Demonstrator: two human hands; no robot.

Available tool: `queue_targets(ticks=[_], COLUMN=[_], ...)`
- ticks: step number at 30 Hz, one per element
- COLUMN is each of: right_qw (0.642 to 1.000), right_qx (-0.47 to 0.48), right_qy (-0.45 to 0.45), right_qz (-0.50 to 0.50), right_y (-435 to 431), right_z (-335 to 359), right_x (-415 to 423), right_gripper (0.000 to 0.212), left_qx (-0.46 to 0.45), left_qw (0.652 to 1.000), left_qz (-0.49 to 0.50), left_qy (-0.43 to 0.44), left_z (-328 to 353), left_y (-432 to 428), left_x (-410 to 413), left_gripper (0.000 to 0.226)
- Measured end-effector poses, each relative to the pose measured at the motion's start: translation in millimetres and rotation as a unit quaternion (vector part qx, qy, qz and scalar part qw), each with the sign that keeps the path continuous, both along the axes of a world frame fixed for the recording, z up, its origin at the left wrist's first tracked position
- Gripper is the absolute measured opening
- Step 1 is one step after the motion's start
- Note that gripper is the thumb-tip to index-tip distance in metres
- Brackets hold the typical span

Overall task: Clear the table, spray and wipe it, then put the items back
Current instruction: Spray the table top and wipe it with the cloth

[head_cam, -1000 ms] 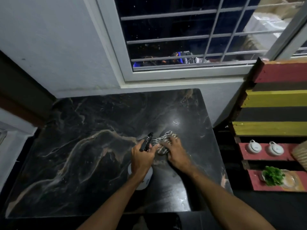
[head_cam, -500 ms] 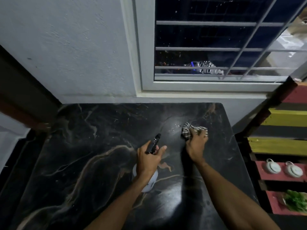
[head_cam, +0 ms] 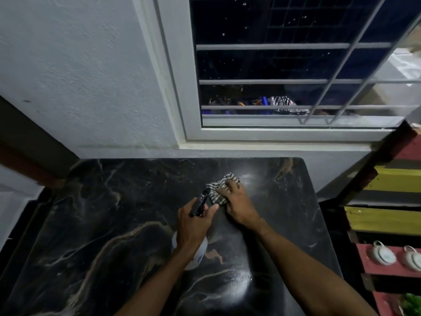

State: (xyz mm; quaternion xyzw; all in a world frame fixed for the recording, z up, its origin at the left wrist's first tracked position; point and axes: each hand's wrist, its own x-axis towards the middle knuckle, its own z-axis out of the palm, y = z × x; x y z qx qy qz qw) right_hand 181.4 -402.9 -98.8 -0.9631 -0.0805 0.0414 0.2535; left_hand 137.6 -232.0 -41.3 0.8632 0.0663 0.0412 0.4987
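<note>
A black marble table (head_cam: 114, 224) with tan veins fills the lower view. My left hand (head_cam: 193, 226) grips a spray bottle (head_cam: 197, 256) with a white body and a black nozzle head, held just above the table's middle. My right hand (head_cam: 239, 206) presses a striped grey-and-white cloth (head_cam: 219, 187) flat on the tabletop, right of the nozzle and toward the far edge. The cloth pokes out ahead of my fingers. Wet sheen shows on the table near the cloth and near the front.
A white wall and a barred window (head_cam: 296, 87) stand behind the table. At the right is a pallet shelf (head_cam: 391, 220) painted red, yellow and black, holding two white teacups (head_cam: 385, 255) and a green plant (head_cam: 412, 306). A dark gap separates table and shelf.
My right hand has slid the cloth back toward me and leftward, close beside the spray nozzle. The left hand with the bottle has stayed about where it was. The camera has tilted.
</note>
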Motion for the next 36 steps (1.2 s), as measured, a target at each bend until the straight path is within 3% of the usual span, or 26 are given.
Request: queue_targets(ticks=[2, 4, 5, 9, 14, 19, 24, 28, 32, 36], right_qw=[0.993, 0.953, 0.943, 0.982, 0.966, 0.978, 0.974, 0.987, 0.97, 0.992], right_qx=[0.024, 0.047, 0.057, 0.079, 0.123, 0.123, 0.117, 0.092, 0.085, 0.044], right_qy=[0.006, 0.028, 0.035, 0.014, 0.041, 0.052, 0.063, 0.064, 0.067, 0.05], right_qz=[-0.115, -0.298, -0.326, -0.174, -0.223, -0.163, -0.182, -0.119, -0.219, -0.11], right_y=[-34, -67, -76, -52, 11, 94, 210, 281, 316, 357], right_z=[-3, -1, 0, -1, 2, 6, 6, 0, -2, -11], right_x=[19, 31, 33, 25, 24, 52, 72, 83, 102, 103], right_gripper=[0.062, 0.056, 0.052, 0.046, 0.049, 0.048, 0.051, 0.057, 0.06, 0.06], left_qx=[-0.011, -0.018, -0.021, -0.027, -0.026, -0.03, -0.01, -0.031, 0.013, -0.008], left_qw=[1.0, 1.0, 0.999, 0.998, 0.988, 0.98, 0.981, 0.979, 0.98, 0.977], left_qz=[0.008, 0.017, 0.022, 0.044, 0.132, 0.179, 0.19, 0.195, 0.195, 0.205], left_qy=[0.009, 0.009, 0.008, 0.029, 0.076, 0.078, 0.046, 0.058, 0.048, 0.058], left_z=[0, 2, 4, 7, 7, 4, 3, 2, 2, 1], left_y=[-10, -12, -12, 5, 56, 128, 218, 288, 343, 377], left_x=[5, 7, 7, 12, 23, 33, 52, 70, 88, 102], left_gripper=[0.033, 0.032, 0.032, 0.033, 0.041, 0.036, 0.034, 0.034, 0.031, 0.032])
